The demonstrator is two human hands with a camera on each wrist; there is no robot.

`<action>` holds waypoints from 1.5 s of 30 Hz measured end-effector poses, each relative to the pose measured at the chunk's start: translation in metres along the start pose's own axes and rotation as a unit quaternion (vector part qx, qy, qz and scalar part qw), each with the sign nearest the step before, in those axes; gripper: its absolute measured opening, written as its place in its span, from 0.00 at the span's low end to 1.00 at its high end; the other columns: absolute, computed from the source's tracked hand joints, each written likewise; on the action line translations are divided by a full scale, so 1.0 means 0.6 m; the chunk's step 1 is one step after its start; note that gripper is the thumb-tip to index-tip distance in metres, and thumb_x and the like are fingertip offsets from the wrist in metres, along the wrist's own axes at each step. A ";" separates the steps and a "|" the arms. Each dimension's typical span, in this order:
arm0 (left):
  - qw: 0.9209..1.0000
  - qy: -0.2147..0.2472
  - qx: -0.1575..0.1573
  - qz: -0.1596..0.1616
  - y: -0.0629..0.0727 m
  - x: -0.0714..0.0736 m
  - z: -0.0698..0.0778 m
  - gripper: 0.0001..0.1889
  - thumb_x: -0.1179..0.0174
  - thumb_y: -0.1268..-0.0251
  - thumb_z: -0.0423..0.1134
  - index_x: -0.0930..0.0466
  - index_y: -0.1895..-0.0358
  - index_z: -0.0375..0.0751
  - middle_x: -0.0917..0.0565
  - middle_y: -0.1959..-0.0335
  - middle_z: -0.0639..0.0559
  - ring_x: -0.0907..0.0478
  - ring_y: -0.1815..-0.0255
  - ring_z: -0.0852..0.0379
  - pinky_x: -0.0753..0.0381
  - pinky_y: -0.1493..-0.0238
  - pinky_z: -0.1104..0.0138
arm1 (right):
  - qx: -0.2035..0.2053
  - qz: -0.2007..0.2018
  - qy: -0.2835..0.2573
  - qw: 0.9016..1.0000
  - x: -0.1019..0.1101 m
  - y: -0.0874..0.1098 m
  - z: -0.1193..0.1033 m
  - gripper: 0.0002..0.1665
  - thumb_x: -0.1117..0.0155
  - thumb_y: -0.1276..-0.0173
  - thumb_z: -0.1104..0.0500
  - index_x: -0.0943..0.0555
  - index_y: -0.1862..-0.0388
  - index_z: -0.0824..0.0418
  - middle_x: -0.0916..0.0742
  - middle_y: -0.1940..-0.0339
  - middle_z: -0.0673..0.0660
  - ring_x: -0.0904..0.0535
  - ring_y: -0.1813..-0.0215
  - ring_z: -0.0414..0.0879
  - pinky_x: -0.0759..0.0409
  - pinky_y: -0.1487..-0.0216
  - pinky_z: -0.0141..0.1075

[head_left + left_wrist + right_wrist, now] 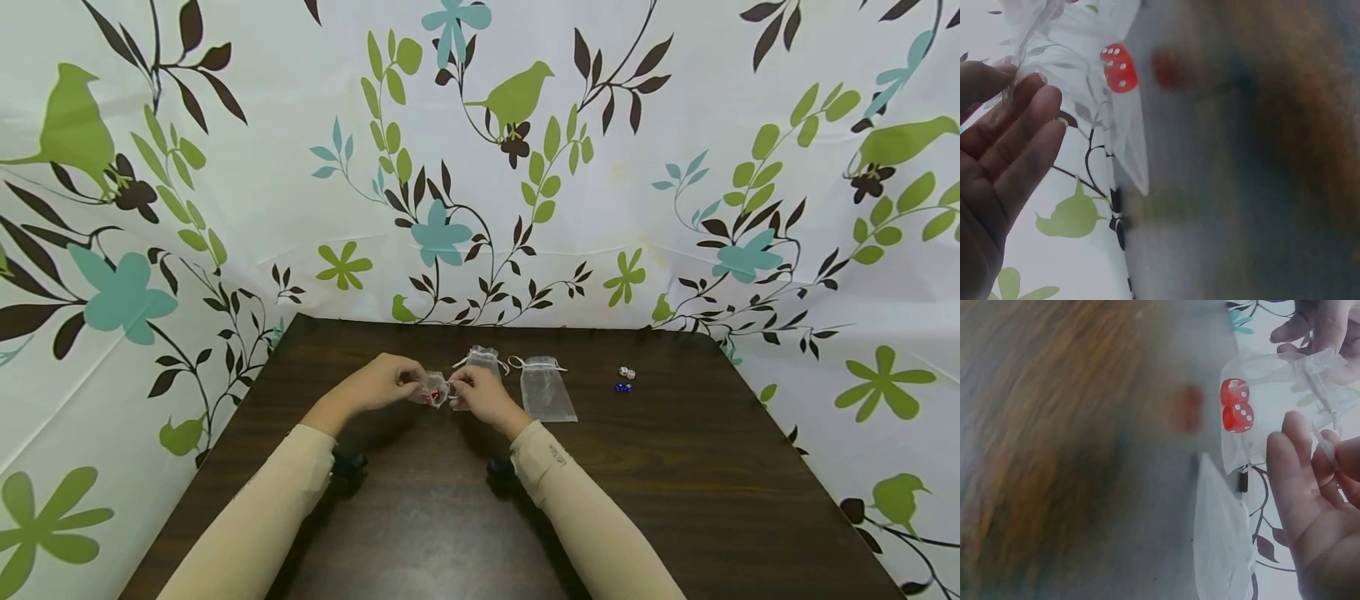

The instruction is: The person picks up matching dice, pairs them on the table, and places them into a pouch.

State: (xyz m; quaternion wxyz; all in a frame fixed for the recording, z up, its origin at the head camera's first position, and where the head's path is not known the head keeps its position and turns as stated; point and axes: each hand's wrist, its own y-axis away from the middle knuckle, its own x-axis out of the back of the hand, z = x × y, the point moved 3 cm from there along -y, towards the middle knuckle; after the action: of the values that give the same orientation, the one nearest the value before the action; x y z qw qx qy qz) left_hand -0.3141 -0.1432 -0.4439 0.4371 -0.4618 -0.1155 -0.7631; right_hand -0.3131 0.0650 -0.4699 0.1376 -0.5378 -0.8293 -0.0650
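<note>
You worked at a dark brown wood-grain table [675, 500] whose far edge met the flowered backdrop. On it, right of the middle, a sheer white drawstring pouch [548, 389] lay flat with its tied mouth toward the far edge. A second sheer pouch [483, 360] lay just to its left, partly hidden from you. Farther right, well apart from the pouches, sat a small cluster of dice: two white dice [627, 373] on the far side and blue dice [622, 387] just near of them; how many blue ones could not be told.
</note>
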 end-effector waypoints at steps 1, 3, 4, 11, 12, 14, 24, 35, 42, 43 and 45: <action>1.000 0.004 0.004 0.001 0.000 0.003 -0.001 0.06 0.36 0.31 0.31 0.13 0.59 0.45 0.13 0.62 0.57 0.19 0.61 0.62 0.18 0.58 0.62 | -0.005 -0.002 -0.021 1.000 0.000 -0.001 -0.001 0.09 0.48 0.22 0.71 0.22 0.53 0.77 0.17 0.60 0.67 0.14 0.64 0.52 0.13 0.55 0.45; 1.000 0.014 0.010 0.003 0.000 0.010 -0.001 0.05 0.36 0.31 0.31 0.13 0.59 0.45 0.13 0.62 0.56 0.19 0.61 0.61 0.18 0.57 0.61 | -0.013 -0.005 -0.058 0.998 0.000 -0.001 -0.005 0.09 0.49 0.21 0.71 0.23 0.53 0.78 0.17 0.61 0.66 0.15 0.66 0.47 0.13 0.55 0.46; 1.000 0.021 0.012 0.004 0.001 0.014 0.000 0.05 0.36 0.31 0.31 0.13 0.59 0.45 0.13 0.62 0.55 0.19 0.61 0.61 0.18 0.57 0.61 | -0.016 -0.005 -0.069 0.997 0.000 0.000 -0.008 0.09 0.49 0.21 0.71 0.23 0.52 0.78 0.17 0.61 0.65 0.16 0.67 0.46 0.13 0.55 0.45; 0.997 0.074 0.027 0.001 0.002 0.037 0.005 0.04 0.36 0.29 0.34 0.13 0.57 0.45 0.13 0.63 0.54 0.21 0.64 0.58 0.20 0.62 0.63 | -0.044 -0.026 -0.115 0.992 0.005 0.002 -0.027 0.11 0.49 0.20 0.68 0.24 0.49 0.76 0.19 0.64 0.58 0.16 0.67 0.42 0.14 0.56 0.38; 0.997 0.077 0.030 0.000 0.001 0.039 0.005 0.04 0.36 0.29 0.34 0.13 0.56 0.45 0.13 0.63 0.54 0.20 0.64 0.59 0.19 0.62 0.64 | -0.046 -0.028 -0.119 0.991 0.006 0.002 -0.029 0.11 0.49 0.20 0.68 0.24 0.49 0.76 0.19 0.64 0.57 0.16 0.66 0.42 0.14 0.56 0.38; 0.996 0.080 0.035 0.000 0.000 0.043 0.006 0.05 0.37 0.28 0.34 0.14 0.55 0.44 0.13 0.63 0.54 0.18 0.64 0.59 0.18 0.62 0.65 | -0.052 -0.025 -0.128 0.990 0.009 0.002 -0.035 0.12 0.49 0.20 0.67 0.24 0.47 0.75 0.19 0.64 0.57 0.16 0.66 0.42 0.14 0.56 0.38; 0.996 0.077 0.051 0.017 -0.005 0.057 0.007 0.09 0.38 0.28 0.31 0.15 0.49 0.36 0.11 0.59 0.44 0.13 0.68 0.55 0.13 0.64 0.61 | -0.042 0.003 -0.158 0.986 0.019 -0.005 -0.042 0.12 0.46 0.21 0.69 0.23 0.46 0.77 0.18 0.60 0.60 0.16 0.65 0.42 0.16 0.47 0.49; 0.996 0.040 0.042 0.061 0.000 0.061 0.000 0.10 0.37 0.29 0.31 0.14 0.48 0.40 0.11 0.59 0.47 0.11 0.65 0.50 0.14 0.65 0.63 | -0.045 0.020 -0.191 0.980 0.018 -0.023 -0.039 0.12 0.45 0.23 0.72 0.24 0.47 0.80 0.18 0.64 0.54 0.18 0.64 0.40 0.15 0.52 0.37; 0.995 0.049 0.039 0.076 0.001 0.066 -0.001 0.13 0.36 0.31 0.29 0.15 0.46 0.40 0.10 0.61 0.49 0.12 0.65 0.50 0.16 0.66 0.62 | -0.050 0.034 -0.198 0.978 0.021 -0.025 -0.050 0.12 0.44 0.24 0.71 0.22 0.47 0.79 0.17 0.64 0.55 0.17 0.63 0.41 0.16 0.47 0.42; 0.995 0.047 0.043 0.074 0.001 0.066 -0.002 0.14 0.36 0.31 0.29 0.15 0.45 0.40 0.10 0.62 0.49 0.12 0.65 0.49 0.16 0.65 0.61 | -0.049 0.036 -0.200 0.978 0.020 -0.025 -0.050 0.12 0.44 0.24 0.71 0.22 0.48 0.79 0.17 0.64 0.56 0.17 0.63 0.41 0.15 0.49 0.40; 0.995 0.048 0.050 0.067 0.002 0.064 -0.004 0.15 0.36 0.31 0.29 0.17 0.43 0.40 0.10 0.62 0.49 0.12 0.65 0.50 0.15 0.64 0.61 | -0.050 0.038 -0.203 0.977 0.020 -0.027 -0.047 0.11 0.44 0.24 0.71 0.22 0.48 0.79 0.17 0.64 0.56 0.17 0.63 0.42 0.15 0.50 0.40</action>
State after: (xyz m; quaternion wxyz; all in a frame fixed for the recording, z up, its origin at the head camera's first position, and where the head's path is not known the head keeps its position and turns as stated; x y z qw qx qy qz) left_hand -0.3221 -0.1667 -0.4147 0.5150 -0.4090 -0.1017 -0.7464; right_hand -0.3279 0.0616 -0.4389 -0.0581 -0.5769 -0.8147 0.0091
